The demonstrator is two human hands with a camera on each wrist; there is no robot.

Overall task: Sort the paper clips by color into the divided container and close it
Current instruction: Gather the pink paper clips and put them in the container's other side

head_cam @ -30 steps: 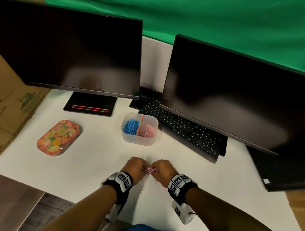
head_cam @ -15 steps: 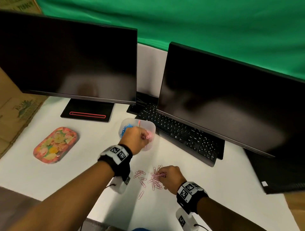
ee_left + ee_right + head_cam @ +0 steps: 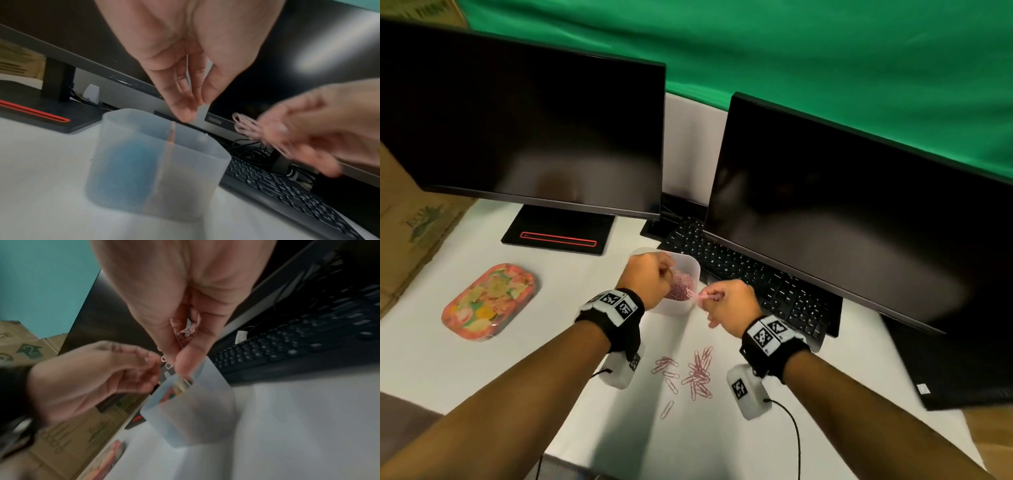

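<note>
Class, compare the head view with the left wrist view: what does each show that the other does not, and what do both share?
Only the head view shows the loose pink clips lying on the white table, the floral lid apart to the left, and both wrist bands.

Only the left wrist view shows the blue clips through the container wall, left of the divider, and the left hand empty, fingers relaxed above the rim.

Both show the translucent container, the keyboard, and the right hand pinching pink clips.
</note>
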